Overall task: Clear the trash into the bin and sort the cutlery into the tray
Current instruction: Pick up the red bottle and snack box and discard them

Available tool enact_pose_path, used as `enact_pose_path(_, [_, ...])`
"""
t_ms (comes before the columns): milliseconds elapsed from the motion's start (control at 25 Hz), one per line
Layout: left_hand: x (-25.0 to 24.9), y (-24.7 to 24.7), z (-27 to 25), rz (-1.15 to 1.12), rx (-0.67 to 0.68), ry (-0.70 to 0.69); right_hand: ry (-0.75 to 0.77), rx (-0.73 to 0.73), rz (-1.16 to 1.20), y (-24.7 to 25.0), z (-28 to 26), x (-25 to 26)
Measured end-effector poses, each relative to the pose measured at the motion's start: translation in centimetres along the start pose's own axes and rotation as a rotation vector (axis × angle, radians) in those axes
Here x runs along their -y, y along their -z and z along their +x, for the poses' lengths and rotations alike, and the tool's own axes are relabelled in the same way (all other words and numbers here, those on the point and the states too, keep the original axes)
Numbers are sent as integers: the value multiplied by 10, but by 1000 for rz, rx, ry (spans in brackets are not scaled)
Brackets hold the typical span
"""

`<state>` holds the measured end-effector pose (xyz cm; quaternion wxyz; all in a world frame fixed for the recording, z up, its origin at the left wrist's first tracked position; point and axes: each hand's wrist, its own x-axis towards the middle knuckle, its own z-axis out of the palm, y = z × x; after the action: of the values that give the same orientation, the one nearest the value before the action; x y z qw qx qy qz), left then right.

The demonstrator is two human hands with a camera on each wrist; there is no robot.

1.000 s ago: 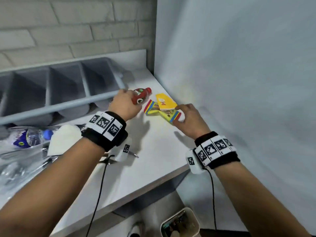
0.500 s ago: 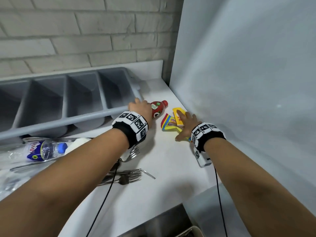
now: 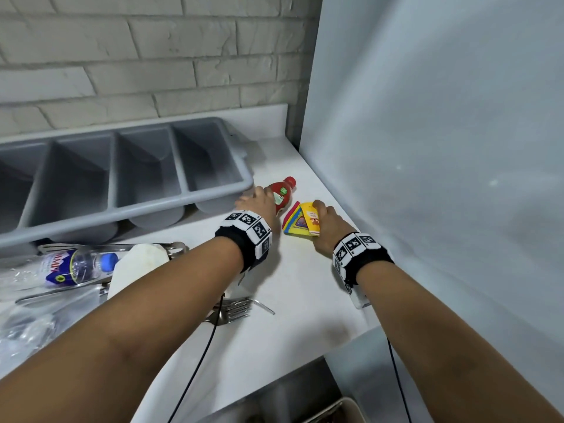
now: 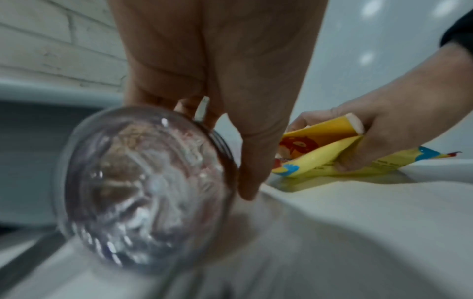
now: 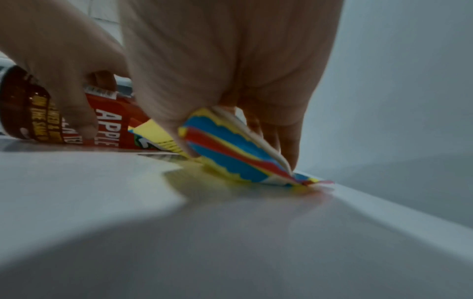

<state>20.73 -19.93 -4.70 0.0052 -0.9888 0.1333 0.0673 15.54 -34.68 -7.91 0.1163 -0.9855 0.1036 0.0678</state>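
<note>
A small red apple-juice bottle (image 3: pixel 282 192) lies on its side on the white counter, beside the right end of the grey cutlery tray (image 3: pixel 213 190). My left hand (image 3: pixel 259 203) wraps it from above; the left wrist view looks at its clear base (image 4: pixel 143 186) with thumb and fingers around it. My right hand (image 3: pixel 328 221) pinches a crumpled yellow wrapper with red and blue stripes (image 3: pixel 300 222), folded between thumb and fingers (image 5: pixel 230 153) against the counter by the white side panel. The red label (image 5: pixel 110 125) also shows in the right wrist view.
Forks (image 3: pixel 235 309) lie under my left forearm. At the left lie a water bottle with a blue cap (image 3: pixel 76 267), a white lid-like piece (image 3: pixel 137 267), metal tongs (image 3: pixel 106 247) and clear plastic (image 3: pixel 24 325). A bin rim (image 3: pixel 341 410) shows below the counter edge.
My head view rose and pulled back. My right hand went from lying over the wrapper to gathering and folding it in its fingers. My left hand stays on the red bottle.
</note>
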Motion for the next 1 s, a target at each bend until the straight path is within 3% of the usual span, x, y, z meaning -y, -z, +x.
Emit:
enact_pose_path(120, [11, 3, -4, -122, 62, -15, 1, -6, 38, 5, -5, 1])
enact_pose_path(280, [16, 27, -26, -358, 22, -56, -56, -75, 219, 24, -36, -4])
enact_pose_path(520, [-12, 39, -116, -851, -18, -82, -160, -375, 741, 20, -164, -38])
enact_pose_path(640, [-36, 10, -175, -981, 87, -175, -371, -530, 881, -18, -234, -73])
enact_pose_path(840, [-66, -66, -252, -1030, 349, -284, -696, -456, 944, -118, -320, -133])
enact_pose_path(1000, [-69, -147, -285, -933, 531, -261, -894, -357, 945, -195, -356, -141])
